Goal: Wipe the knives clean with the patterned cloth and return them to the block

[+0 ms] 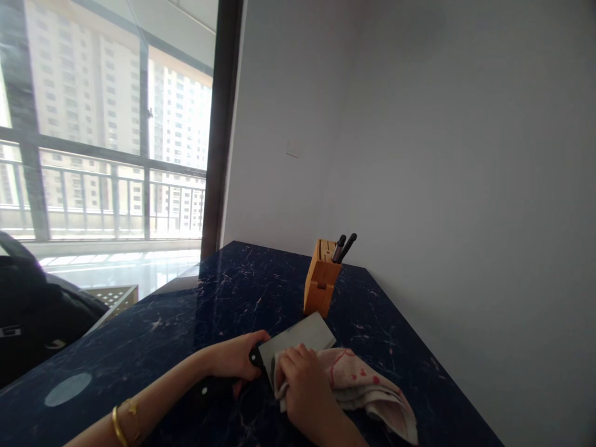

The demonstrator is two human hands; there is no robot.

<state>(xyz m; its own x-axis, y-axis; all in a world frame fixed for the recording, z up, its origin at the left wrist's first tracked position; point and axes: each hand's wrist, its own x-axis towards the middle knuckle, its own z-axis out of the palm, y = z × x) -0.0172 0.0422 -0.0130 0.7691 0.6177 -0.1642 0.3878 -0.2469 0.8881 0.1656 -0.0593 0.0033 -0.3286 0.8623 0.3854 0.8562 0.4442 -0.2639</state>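
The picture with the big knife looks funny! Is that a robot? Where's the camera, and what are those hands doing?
No robot here. These are a person's own two bare hands. The camera is worn on that person's head, so it looks forward and down, a bit like seeing through their eyes.

The left hand grips the black handle of the big knife. The right hand holds a pink and white cloth against the wide, flat blade.

Under them is a dark blue table with pale streaks. On it, just beyond the blade, stands a wooden block with black handles sticking out of the top. Far off to the left, tall buildings show through a big window.
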